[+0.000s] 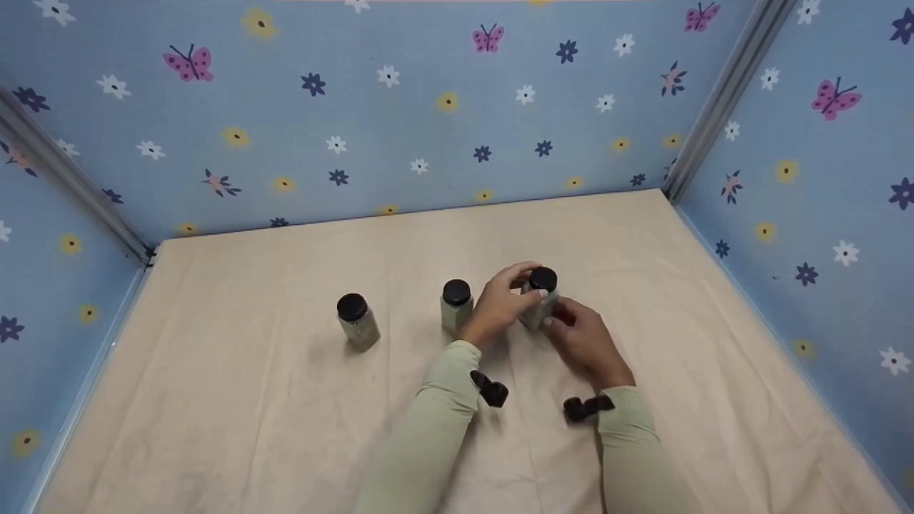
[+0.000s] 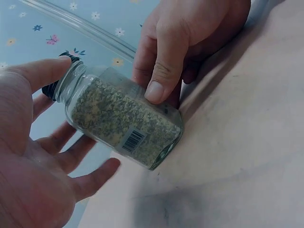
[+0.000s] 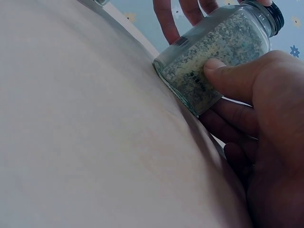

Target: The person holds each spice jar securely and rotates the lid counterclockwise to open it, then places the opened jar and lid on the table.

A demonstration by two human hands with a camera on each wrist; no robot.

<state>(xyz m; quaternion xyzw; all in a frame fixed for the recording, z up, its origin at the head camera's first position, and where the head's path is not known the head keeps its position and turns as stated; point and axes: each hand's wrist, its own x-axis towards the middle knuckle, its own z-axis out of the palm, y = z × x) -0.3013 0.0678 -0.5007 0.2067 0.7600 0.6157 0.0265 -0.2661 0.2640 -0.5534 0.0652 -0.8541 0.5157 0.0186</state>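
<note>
Both hands are on one glass spice jar (image 1: pixel 537 311) with a black lid, right of the table's middle. Pale green and yellowish dried flakes show through its glass (image 2: pixel 118 118); a barcode label is on one side. My left hand (image 1: pixel 505 303) pinches the jar at its lid and neck with thumb and forefinger, the other fingers spread behind. Lower down, my right hand (image 1: pixel 589 341) grips the body between thumb and fingers, its thumb (image 3: pixel 228 71) flat on the glass. The jar's base is close to the cloth; whether it touches, I cannot tell.
A second black-lidded jar (image 1: pixel 456 305) stands just left of my left wrist. Farther left stands a third jar (image 1: pixel 358 323). Beige cloth (image 1: pixel 300 400) covers the table, with blue flowered walls (image 1: pixel 400 107) behind and at both sides.
</note>
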